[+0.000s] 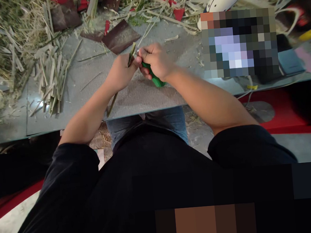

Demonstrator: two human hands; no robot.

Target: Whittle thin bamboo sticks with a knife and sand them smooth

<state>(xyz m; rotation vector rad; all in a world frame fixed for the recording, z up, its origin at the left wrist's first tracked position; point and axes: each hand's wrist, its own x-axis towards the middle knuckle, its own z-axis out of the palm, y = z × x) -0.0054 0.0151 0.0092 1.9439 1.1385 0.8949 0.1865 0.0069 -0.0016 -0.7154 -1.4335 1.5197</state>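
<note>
My left hand [122, 71] is closed around a thin, flat brownish-green plant strip [113, 104]. One end of the strip rises past my thumb, and the other slants down toward the table's near edge. Close beside it, my right hand [158, 61] is wrapped round a tool with a green handle [157, 80]. The tool's working end lies mostly hidden between my fingers, so its kind does not show. Both hands nearly touch, just above the table [143, 99]. A dark brown sheet piece [121, 36] rests beyond them.
A bundle of cut pale strips [52, 83] lies at the left, near heaped green shavings [9, 41]. Red scraps [179, 13] are strewn among stalks at the back. On the right are a blurred-out patch, a blue box-like object [291, 62] and a cable [250, 87].
</note>
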